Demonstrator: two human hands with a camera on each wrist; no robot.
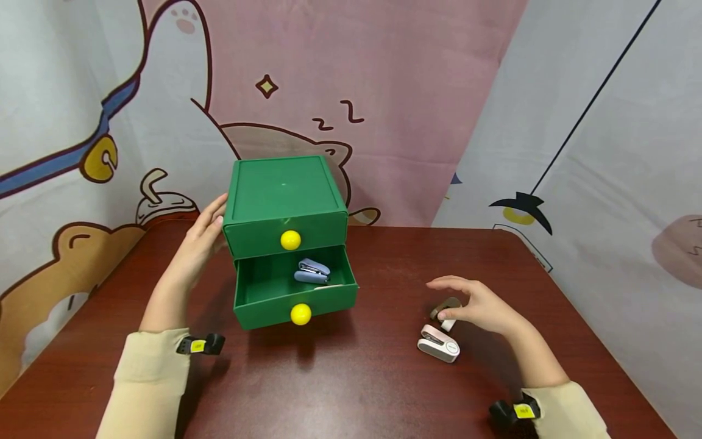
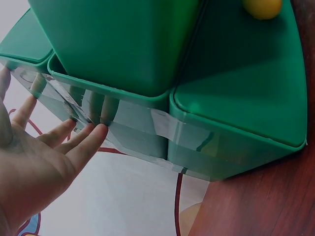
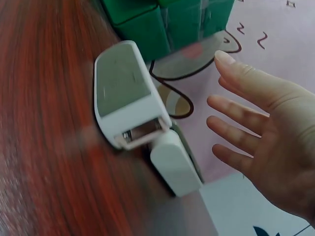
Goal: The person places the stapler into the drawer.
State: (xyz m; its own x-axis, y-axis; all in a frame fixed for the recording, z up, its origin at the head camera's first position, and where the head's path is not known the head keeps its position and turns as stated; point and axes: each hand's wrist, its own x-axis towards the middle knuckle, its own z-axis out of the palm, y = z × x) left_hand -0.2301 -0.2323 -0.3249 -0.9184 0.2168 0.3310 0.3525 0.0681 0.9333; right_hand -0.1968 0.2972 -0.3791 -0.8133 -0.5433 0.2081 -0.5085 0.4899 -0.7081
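A green drawer cabinet (image 1: pixel 285 189) stands on the table, its middle drawer (image 1: pixel 252 314) pulled out by a yellow knob's side. Inside that drawer lies a blue-grey mini stapler (image 1: pixel 311 272). My left hand (image 1: pixel 197 241) rests its straight fingertips against the cabinet's left side, as the left wrist view confirms. On the right, my right hand (image 1: pixel 479 305) hovers with spread fingers over two small staplers. One is white with a pinkish top (image 1: pixel 439 344); the other (image 1: pixel 448 323), partly hidden by the thumb, lies just behind it. Nothing is between the right fingers in the right wrist view.
The dark red-brown table (image 1: pixel 351 390) carries everything. A patterned curtain (image 1: pixel 395 110) hangs behind it. In the left wrist view, a closed lower drawer with a yellow knob (image 2: pixel 263 7) lies beneath the open one.
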